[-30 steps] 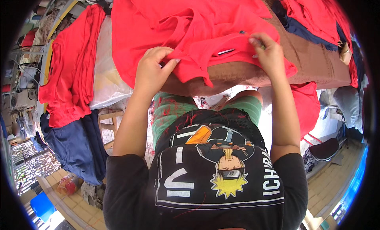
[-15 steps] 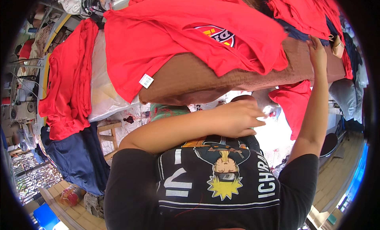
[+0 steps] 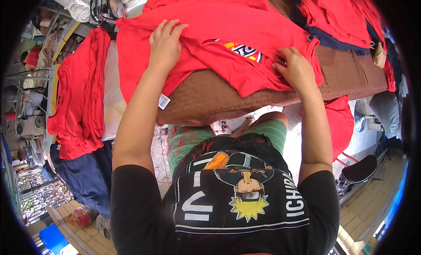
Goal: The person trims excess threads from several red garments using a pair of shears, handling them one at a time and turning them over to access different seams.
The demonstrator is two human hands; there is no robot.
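Observation:
A red T-shirt (image 3: pixel 228 18) with a printed logo (image 3: pixel 244 51) lies rumpled over a brown cloth-covered work surface (image 3: pixel 219 97). A white tag (image 3: pixel 164 101) hangs from its near left corner. My left hand (image 3: pixel 166 44) rests on the shirt's left part, fingers stretched and apart. At the shirt's right part, beside the logo, my right hand (image 3: pixel 299 70) has its fingers curled, with something small and dark between thumb and fingers that I cannot make out.
Red garments (image 3: pixel 81 95) hang at the left above dark blue cloth (image 3: pixel 85 178). More red shirts (image 3: pixel 335 18) are piled at the far right, near a small tan object (image 3: pixel 379 55). A black seat (image 3: pixel 359 169) stands at the lower right, and red cloth (image 3: pixel 338 125) hangs below the surface.
My left hand has gone from in front of my chest onto the shirt. My right hand has come back from the red pile at the far right to the shirt's right part.

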